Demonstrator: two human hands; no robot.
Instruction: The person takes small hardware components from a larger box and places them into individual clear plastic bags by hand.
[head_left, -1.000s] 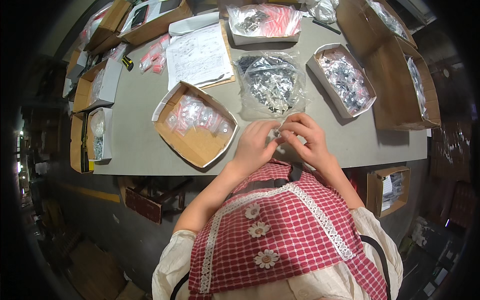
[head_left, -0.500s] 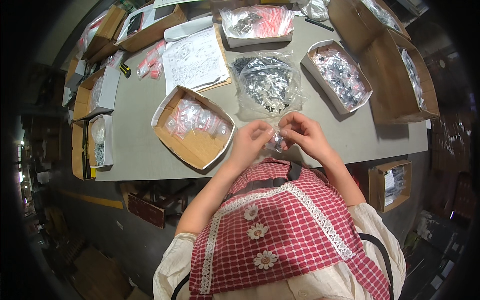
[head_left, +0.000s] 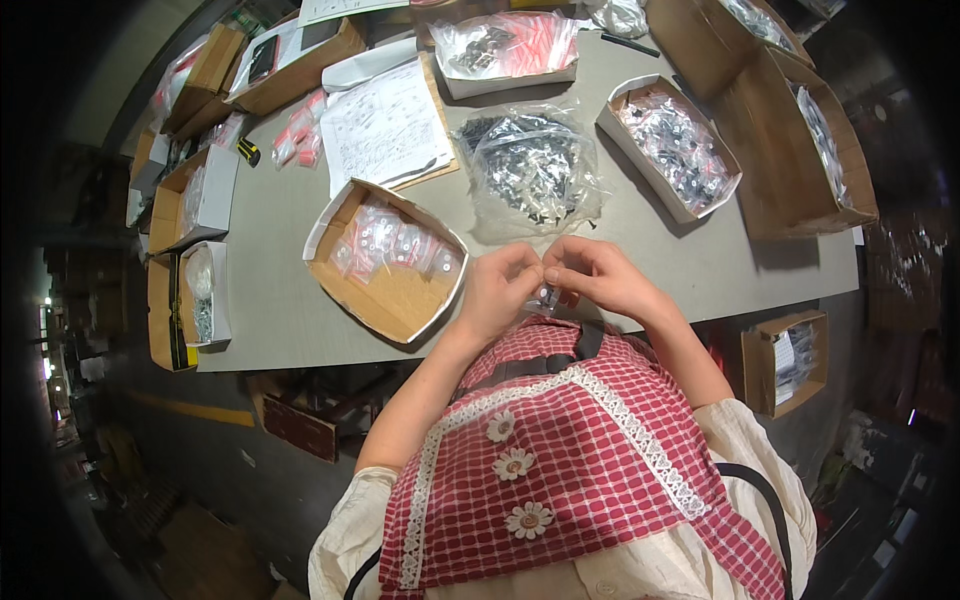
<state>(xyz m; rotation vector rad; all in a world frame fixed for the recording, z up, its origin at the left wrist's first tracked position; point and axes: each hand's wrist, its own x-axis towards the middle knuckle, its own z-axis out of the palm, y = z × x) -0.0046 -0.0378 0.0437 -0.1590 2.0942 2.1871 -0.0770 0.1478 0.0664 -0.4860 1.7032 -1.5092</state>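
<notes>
A small clear packet [head_left: 547, 296] sits pinched between both hands at the near edge of the grey table [head_left: 270, 300], just in front of the person's red checked apron [head_left: 560, 450]. The left hand [head_left: 497, 290] has its fingertips drawn together on the packet's left side; the right hand [head_left: 600, 275] has thumb and forefinger closed on its top right edge. What is inside the packet is too small to tell.

The step in hand looks like closing or sealing the little packet. The next move would call for a firm, even pinch along its mouth, then a short reach to set it down.

Left of the packet lies an open cardboard box [head_left: 390, 300] holding similar small clear bags with pink tops. Beyond the packet sits a large clear bag of dark small parts [head_left: 530, 165]. Farther back and right of it is a white tray of bagged parts [head_left: 675, 145], and to the left a printed sheet [head_left: 385, 125].
</notes>
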